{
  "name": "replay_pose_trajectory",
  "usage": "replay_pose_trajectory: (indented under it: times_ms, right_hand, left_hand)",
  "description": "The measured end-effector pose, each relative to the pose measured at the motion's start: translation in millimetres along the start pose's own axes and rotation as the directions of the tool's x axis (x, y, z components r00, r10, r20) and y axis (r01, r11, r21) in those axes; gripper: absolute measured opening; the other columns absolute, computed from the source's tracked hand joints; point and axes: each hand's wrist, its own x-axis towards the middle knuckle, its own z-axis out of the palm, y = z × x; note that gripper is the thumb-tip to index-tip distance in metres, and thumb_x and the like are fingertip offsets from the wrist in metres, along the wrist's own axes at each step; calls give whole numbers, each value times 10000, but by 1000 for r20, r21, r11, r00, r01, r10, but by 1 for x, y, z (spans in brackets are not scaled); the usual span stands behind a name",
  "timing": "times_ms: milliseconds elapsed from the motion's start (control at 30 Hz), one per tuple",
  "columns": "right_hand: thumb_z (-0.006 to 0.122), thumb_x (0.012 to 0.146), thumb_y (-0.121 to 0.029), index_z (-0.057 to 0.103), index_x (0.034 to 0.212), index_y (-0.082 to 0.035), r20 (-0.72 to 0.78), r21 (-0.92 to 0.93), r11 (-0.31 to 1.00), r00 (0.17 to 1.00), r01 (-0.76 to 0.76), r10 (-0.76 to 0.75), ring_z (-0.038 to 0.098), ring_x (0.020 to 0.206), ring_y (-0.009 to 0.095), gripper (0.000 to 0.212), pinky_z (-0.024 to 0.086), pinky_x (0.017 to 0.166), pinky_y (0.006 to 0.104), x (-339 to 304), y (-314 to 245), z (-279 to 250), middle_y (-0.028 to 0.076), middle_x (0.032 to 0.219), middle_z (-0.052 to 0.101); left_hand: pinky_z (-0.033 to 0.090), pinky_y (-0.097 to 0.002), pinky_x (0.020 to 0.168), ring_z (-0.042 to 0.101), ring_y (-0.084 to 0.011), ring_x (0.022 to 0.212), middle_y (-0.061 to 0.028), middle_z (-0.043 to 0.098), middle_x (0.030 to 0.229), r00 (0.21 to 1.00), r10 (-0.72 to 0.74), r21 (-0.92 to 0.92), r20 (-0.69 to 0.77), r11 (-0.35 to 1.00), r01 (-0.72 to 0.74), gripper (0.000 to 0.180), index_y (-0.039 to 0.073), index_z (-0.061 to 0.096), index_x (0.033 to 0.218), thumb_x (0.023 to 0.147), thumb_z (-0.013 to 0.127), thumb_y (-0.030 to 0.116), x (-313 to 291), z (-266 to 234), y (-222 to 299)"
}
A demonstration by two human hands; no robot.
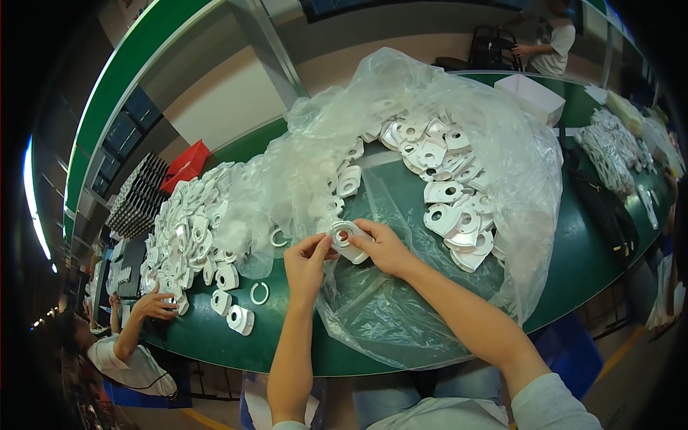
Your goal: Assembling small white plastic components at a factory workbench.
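Note:
Between my two hands I hold a white plastic housing part [355, 252] with a round opening, above the near middle of the table. My left hand [308, 259] pinches its left side with thumb and fingers. From the other side, my right hand [383, 247] grips the part's upper right edge, thumb near the opening. Under the hands spreads a large clear plastic bag [380, 337]. Similar white parts [444, 193] lie heaped on it, right of my hands. White C-shaped rings [259, 293] lie left of my left forearm.
A big pile of white parts [190, 229] covers the table's left side, with a red bin [186, 166] and stacked dark trays [137, 197] behind. At the far left a co-worker's hand [155, 304] reaches to the pile. A white box [530, 99] stands far right.

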Motion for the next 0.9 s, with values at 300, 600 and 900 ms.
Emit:
replay_pose_trajectory:
  times_ms: [300,600,900]
  right_hand:
    - [544,890,-145,582,1019,-1,3,4,1000,1000,8,-8,538,836,96,198,434,737,252,1,0,1,50,906,617]
    - [566,892,-211,618,925,11,-60,231,967,990,-111,128,558,667,92,231,459,623,256,0,0,2,18,748,619]
    - [560,870,-180,632,843,37,-43,-116,992,997,52,-57,537,681,83,230,443,637,262,-2,-5,8,54,735,626]
  left_hand:
    - [546,-250,602,638,-155,660,-120,653,811,1000,13,-34,21,999,-13,151,-107,634,952,858,582,-1,1,0,-5]
    - [518,-237,654,610,-126,733,-80,639,841,994,104,76,22,991,-106,147,-65,643,972,850,585,-6,-4,14,6]
    - [430,-190,641,552,-65,727,-19,603,791,989,100,117,105,987,-112,89,-34,636,890,826,627,28,-1,-2,-5]
